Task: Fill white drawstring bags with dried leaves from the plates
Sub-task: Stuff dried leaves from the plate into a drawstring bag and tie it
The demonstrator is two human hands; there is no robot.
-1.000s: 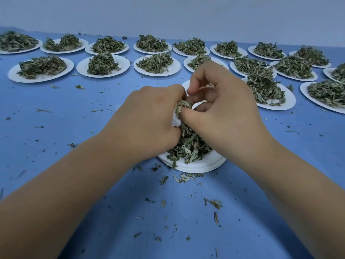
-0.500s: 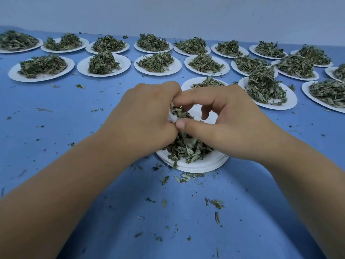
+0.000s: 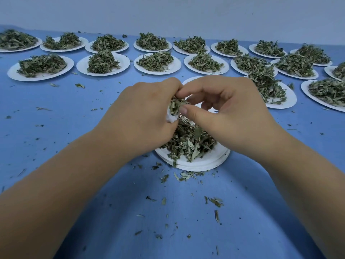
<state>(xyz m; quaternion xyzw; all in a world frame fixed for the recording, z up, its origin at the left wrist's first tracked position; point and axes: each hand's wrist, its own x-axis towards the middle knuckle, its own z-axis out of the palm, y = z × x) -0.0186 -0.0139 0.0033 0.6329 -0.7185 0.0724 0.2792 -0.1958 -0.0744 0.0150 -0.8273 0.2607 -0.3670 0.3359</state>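
Bulging white cloth bag point(image 3: 171, 118) is gripped by left hand point(image 3: 143, 116). Its dried green leaves point(image 3: 175, 106) are pinched by right hand point(image 3: 229, 113)

The left hand point(image 3: 141, 118) is gripping the white bag point(image 3: 170, 118) while the right hand point(image 3: 231, 113) is pinching dried leaves point(image 3: 175, 106) at its mouth.
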